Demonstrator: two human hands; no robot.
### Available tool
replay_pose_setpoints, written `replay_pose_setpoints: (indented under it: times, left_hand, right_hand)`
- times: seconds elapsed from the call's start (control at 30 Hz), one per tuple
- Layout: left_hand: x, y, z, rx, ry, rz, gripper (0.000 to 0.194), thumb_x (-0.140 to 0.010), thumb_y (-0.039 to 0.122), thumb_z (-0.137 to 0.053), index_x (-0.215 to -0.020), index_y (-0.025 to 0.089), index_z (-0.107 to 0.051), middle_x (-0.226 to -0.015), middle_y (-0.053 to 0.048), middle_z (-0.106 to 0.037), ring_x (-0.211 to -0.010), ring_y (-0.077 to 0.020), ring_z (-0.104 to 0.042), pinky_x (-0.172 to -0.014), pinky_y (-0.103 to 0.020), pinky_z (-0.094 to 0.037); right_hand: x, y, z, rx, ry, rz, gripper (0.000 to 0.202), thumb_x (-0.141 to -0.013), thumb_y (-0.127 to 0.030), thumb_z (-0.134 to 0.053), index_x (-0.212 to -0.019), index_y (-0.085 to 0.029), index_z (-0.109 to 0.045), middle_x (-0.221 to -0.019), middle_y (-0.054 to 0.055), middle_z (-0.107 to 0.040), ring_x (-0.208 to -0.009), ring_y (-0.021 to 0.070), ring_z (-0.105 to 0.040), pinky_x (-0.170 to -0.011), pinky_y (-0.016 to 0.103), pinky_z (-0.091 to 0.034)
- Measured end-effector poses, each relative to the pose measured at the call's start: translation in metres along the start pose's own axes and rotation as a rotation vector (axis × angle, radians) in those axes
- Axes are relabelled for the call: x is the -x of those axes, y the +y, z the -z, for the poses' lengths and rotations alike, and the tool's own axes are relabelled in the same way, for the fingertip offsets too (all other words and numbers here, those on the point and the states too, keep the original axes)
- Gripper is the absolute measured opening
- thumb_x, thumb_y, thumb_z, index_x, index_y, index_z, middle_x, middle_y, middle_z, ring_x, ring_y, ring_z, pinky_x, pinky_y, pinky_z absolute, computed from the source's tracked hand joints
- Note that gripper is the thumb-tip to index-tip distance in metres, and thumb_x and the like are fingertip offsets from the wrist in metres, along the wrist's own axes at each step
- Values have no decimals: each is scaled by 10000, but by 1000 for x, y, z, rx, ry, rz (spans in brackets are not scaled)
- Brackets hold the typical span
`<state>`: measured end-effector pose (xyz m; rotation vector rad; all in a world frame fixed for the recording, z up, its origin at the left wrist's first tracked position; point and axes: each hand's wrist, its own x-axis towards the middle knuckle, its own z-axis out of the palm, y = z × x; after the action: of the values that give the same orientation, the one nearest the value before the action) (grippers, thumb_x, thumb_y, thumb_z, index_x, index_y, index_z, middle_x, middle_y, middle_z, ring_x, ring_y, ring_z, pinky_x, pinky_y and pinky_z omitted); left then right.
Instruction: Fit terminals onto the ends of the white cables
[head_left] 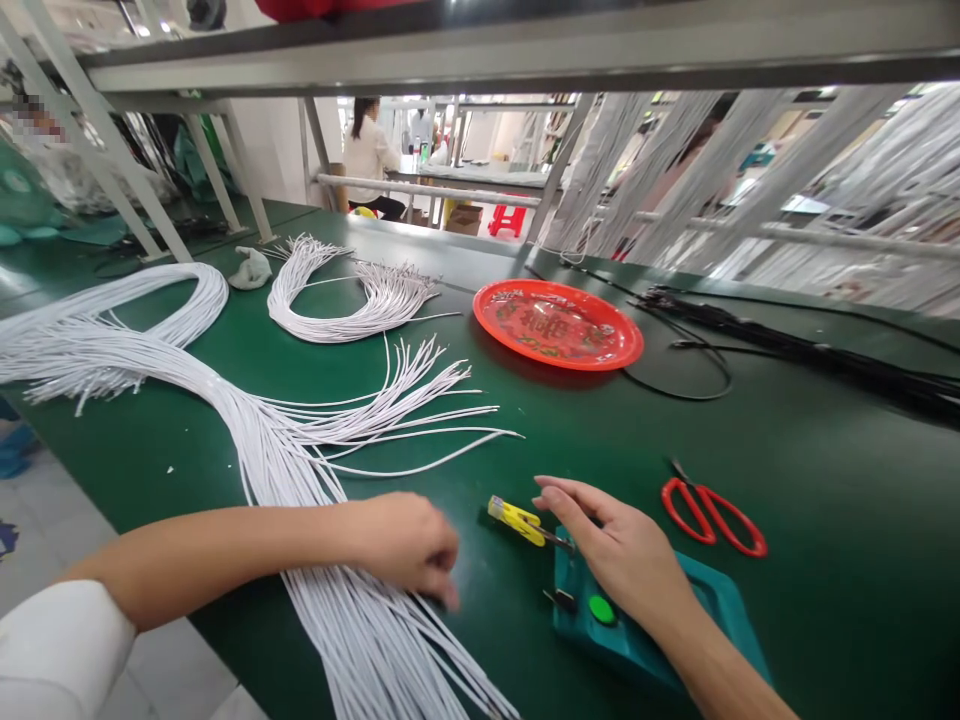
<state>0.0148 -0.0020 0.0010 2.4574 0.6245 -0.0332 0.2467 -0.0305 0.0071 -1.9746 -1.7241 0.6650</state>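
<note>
My left hand point(416, 545) is over the right edge of a thick bundle of white cables point(262, 450). Its fingers are curled, slightly blurred, and whatever may be between them is hidden. My right hand point(619, 550) hovers above a teal device point(720, 590) with a green button point(601, 610). The fingers there are stretched out with nothing visible in them. Beside those fingertips, a yellow clip-like piece point(517, 520) sits on a thin metal rod at the device's far left corner.
Red-handled scissors point(709, 515) lie right of the device. Farther back are a red oval tray point(559, 325), a curved white cable bundle point(330, 315) and black cables point(795, 350). A metal shelf beam point(480, 65) crosses above the green table. A person point(367, 155) sits beyond.
</note>
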Motion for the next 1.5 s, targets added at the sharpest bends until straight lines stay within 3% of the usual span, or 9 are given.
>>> replay_pose_setpoints:
  times: [0.07,0.2,0.37,0.5,0.8,1.0,1.27,1.37,1.5]
  left_hand:
    - [11,7,-10,1,-110,-39,194,-720,391,-602,-691,208,-660,-632,-32,-635,-562,-154,-562,-515,-234,-374]
    - [15,5,-17,110,-88,-5,182,-753,351,-583,-712,195,-669,-647,-26,-650,-590,-134,-567,-521,-203,-370]
    - [4,12,3,410,-9,102,149,-760,291,-571,-813,182,-657,-717,6,-650,-620,-81,-549,-542,-136,-378]
    - [-13,29,11,600,20,23,181,-783,259,-527,-883,177,-653,-670,16,-618,-607,-68,-528,-573,-123,-391]
    - [-44,13,-16,885,426,281,291,-753,274,-492,-948,138,-661,-585,3,-552,-502,-84,-445,-472,-182,-353]
    - [-43,7,-17,935,567,375,268,-705,314,-545,-828,109,-668,-564,4,-541,-500,-84,-437,-481,-193,-350]
    - [-36,10,-15,736,543,259,197,-734,293,-527,-772,155,-663,-674,-8,-606,-622,-105,-500,-592,-210,-377]
    - [-35,12,-9,864,596,191,168,-733,263,-530,-750,143,-646,-660,-7,-578,-614,-96,-481,-598,-210,-374]
    - [-36,14,-4,1231,622,127,228,-694,334,-599,-698,106,-606,-602,0,-523,-572,-84,-455,-586,-217,-375]
  right_hand:
    - [0,0,0,0,-3,-5,497,-758,-601,-348,-918,-256,-668,-907,27,-699,-860,229,-632,-677,321,-494]
    - [-2,3,-1,-18,-4,-14,504,-742,-615,-364,-909,-255,-674,-905,31,-699,-858,237,-630,-687,325,-486]
    - [-3,8,-4,-90,-3,-39,486,-739,-610,-390,-911,-251,-670,-897,26,-699,-871,229,-621,-697,307,-476]
    - [-3,8,-5,-150,20,-54,484,-744,-604,-389,-903,-242,-667,-848,30,-702,-862,225,-618,-693,303,-473]
    - [-2,3,0,-207,87,31,383,-706,-509,-504,-887,-218,-676,-829,43,-706,-828,222,-636,-758,325,-489]
    - [8,-13,-2,-70,185,397,223,-755,-386,-517,-802,-244,-683,-825,32,-694,-757,183,-639,-703,297,-517]
    - [5,-23,-5,195,204,810,131,-774,-222,-539,-792,-237,-668,-814,23,-660,-798,156,-598,-721,277,-496]
    - [5,-26,-4,45,188,737,90,-752,-232,-570,-766,-231,-659,-798,20,-658,-783,148,-599,-726,263,-490]
    - [8,-32,-19,-396,136,314,118,-717,-322,-605,-697,-212,-641,-794,28,-650,-728,152,-608,-661,257,-505]
